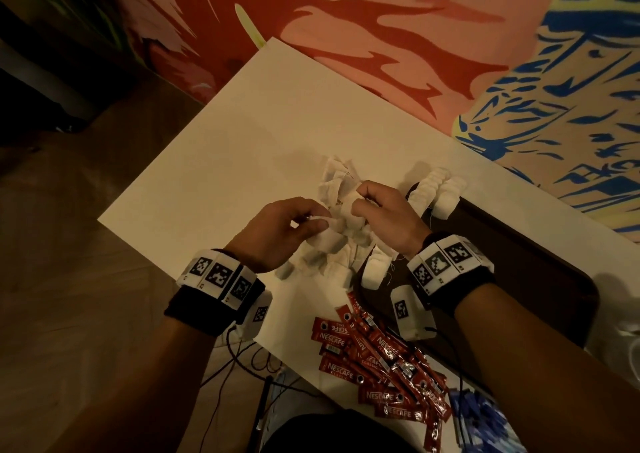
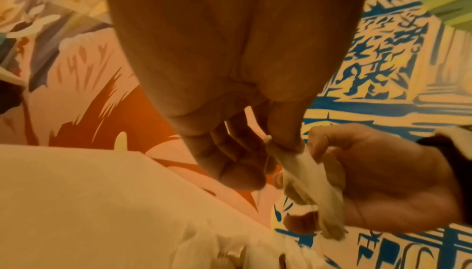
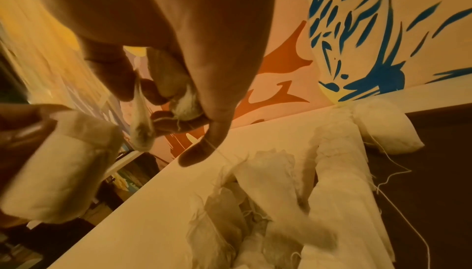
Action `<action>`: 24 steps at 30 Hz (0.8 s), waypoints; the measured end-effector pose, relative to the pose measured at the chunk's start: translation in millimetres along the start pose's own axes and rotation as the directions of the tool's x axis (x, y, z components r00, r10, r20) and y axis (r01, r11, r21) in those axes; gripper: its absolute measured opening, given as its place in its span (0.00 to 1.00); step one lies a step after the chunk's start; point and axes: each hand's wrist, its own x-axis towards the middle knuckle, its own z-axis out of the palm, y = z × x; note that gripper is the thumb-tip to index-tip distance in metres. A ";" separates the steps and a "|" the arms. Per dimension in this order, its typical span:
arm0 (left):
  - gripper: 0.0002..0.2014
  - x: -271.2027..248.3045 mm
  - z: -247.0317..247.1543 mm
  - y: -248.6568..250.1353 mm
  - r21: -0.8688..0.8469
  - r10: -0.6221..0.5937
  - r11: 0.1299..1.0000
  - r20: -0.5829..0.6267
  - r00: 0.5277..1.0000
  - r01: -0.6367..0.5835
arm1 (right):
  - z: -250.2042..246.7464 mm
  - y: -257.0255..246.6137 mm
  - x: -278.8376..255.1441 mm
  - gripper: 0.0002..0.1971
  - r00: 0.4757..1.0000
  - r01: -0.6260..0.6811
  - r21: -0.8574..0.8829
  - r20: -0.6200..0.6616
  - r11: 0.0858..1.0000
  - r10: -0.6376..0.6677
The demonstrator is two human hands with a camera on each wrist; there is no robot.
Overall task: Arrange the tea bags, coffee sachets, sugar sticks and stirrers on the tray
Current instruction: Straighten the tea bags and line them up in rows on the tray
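Note:
Over a loose pile of white tea bags (image 1: 332, 255) on the white table (image 1: 242, 134), both hands work close together. My left hand (image 1: 313, 220) pinches a tea bag (image 2: 306, 176) between thumb and fingers. My right hand (image 1: 358, 198) pinches another tea bag (image 3: 184, 103) just to the right, with thin threads hanging from it. In the right wrist view the left hand's bag (image 3: 63, 168) fills the left side. Rows of tea bags (image 1: 440, 189) lie at the far left corner of the dark tray (image 1: 519, 272). Red coffee sachets (image 1: 381, 359) lie heaped near the table's front edge.
A bundle of blue items (image 1: 485, 418) lies at the front right, beside the sachets. Cables (image 1: 242, 359) hang off the table's near left edge. A painted wall (image 1: 450, 37) runs along the table's far side. A wooden floor (image 1: 86, 244) shows on the left.

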 end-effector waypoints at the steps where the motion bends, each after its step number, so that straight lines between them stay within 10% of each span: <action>1: 0.05 1.2 -3.1 5.8 -0.017 0.015 1.000 0.032 0.999 -0.014 | 0.3 -3.0 -0.8 0.09 1.000 -0.013 0.014 0.018 1.000 0.013; 7: 0.08 16.9 -13.5 28.0 0.044 0.103 0.993 0.173 0.980 -0.112 | 5.5 -18.1 0.1 0.12 0.979 -0.170 0.256 0.153 0.952 0.134; 11: 0.04 30.7 -10.6 27.1 0.025 0.127 0.992 -0.012 0.992 -0.127 | 6.1 -19.9 -0.1 0.23 0.944 -0.320 0.504 0.237 0.802 0.227; 24: 0.07 45.2 14.9 8.6 -0.050 0.031 0.998 -0.209 0.977 -0.042 | -8.7 -10.4 4.2 0.06 0.984 -0.176 0.317 0.052 0.932 0.168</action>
